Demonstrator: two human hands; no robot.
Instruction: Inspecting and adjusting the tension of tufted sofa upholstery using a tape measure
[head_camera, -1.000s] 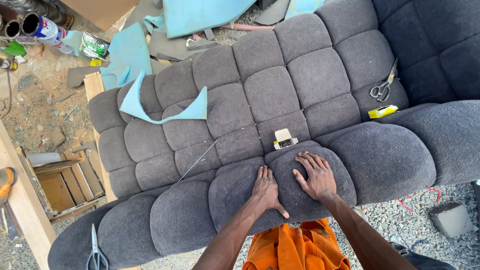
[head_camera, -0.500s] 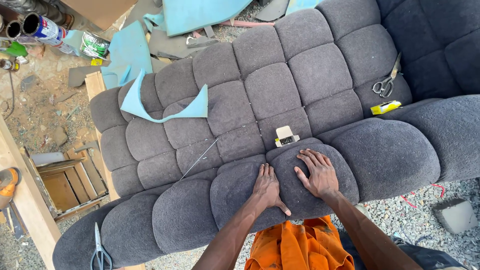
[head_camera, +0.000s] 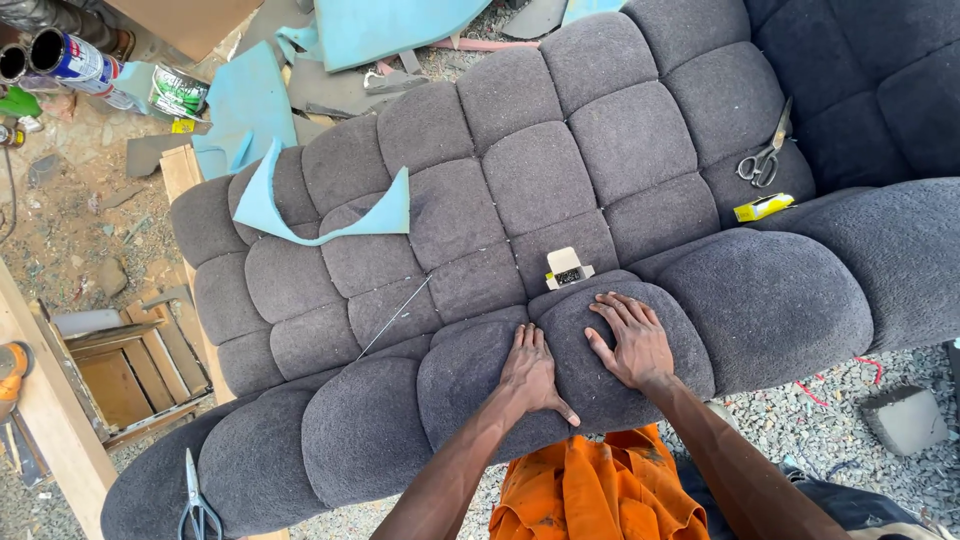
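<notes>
Both palms are pressed flat, fingers spread, on one padded cushion (head_camera: 590, 370): left hand (head_camera: 530, 368) beside right hand (head_camera: 630, 342); nothing is gripped.

Matt, nubbly cloth over a tufted sofa

The dark grey sofa (head_camera: 560, 200) wears rough, fuzzy fabric; the foam scrap (head_camera: 330, 215) on it looks soft and matt, the scissors (head_camera: 762, 160) shiny metal, the planks (head_camera: 130, 370) raw wood, and the ground (head_camera: 830, 400) coarse gravel.

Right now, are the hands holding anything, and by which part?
Nothing is held. The left hand and right hand lie flat, palms down, on a rounded front pad of the dark grey tufted cushion.
</notes>
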